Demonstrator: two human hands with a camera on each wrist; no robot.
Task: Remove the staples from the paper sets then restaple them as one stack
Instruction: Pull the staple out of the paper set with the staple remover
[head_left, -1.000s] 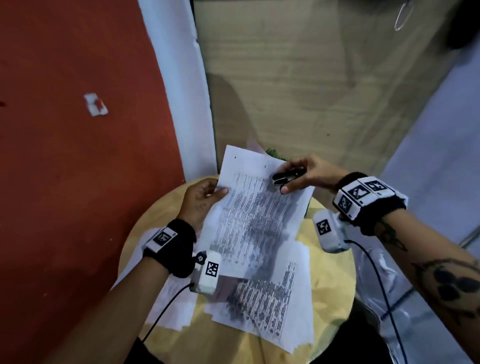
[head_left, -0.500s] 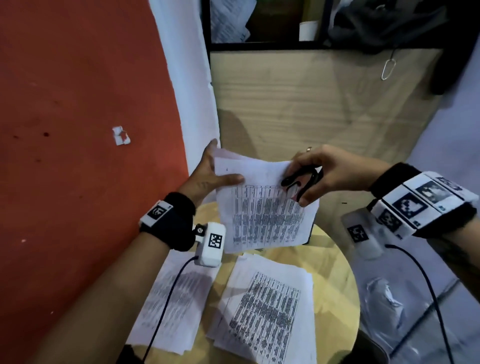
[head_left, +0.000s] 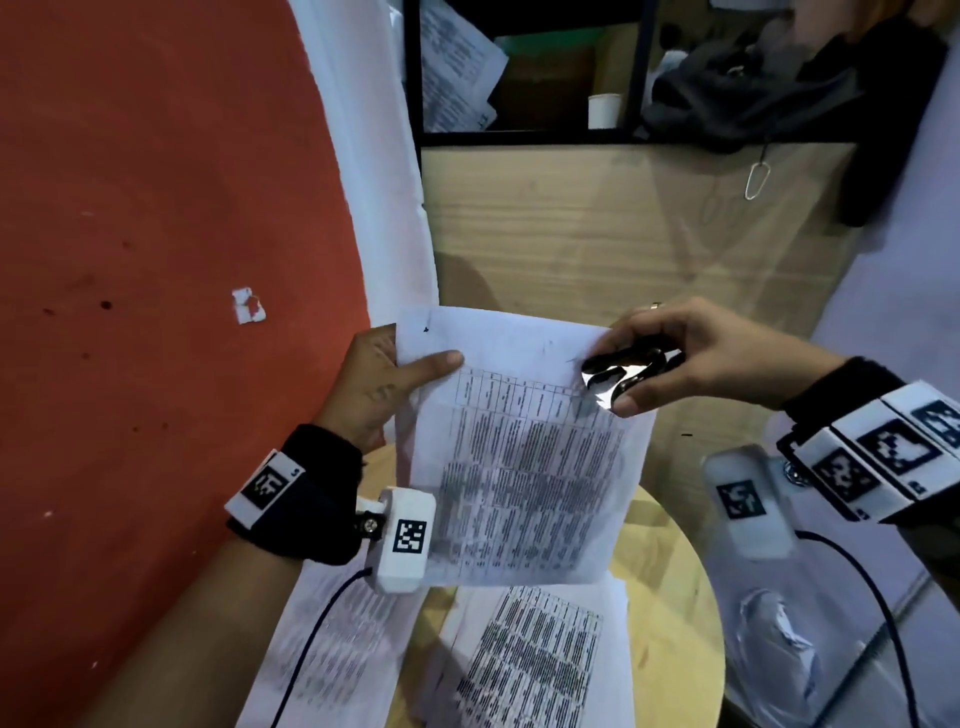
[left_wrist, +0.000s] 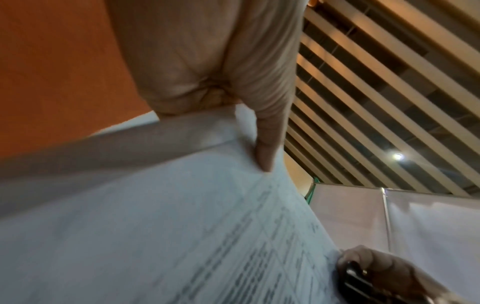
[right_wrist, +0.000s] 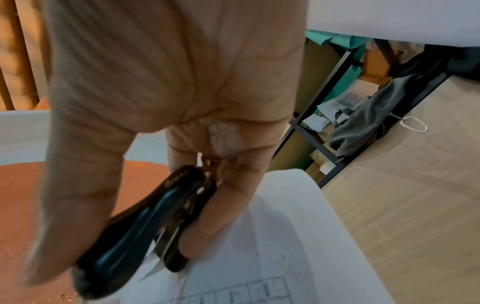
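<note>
Since a second ago I have lifted the paper set (head_left: 519, 457) off the round surface (head_left: 670, 613) and up in front of me. My left hand (head_left: 374, 384) pinches its top left corner, thumb on the printed face. At the top right corner my right hand (head_left: 696, 358) squeezes the black staple remover (head_left: 623, 371), claws at the corner. With the sheets hanging free, a hard pull could tear that corner. More paper sets (head_left: 524, 670) lie below.
</note>
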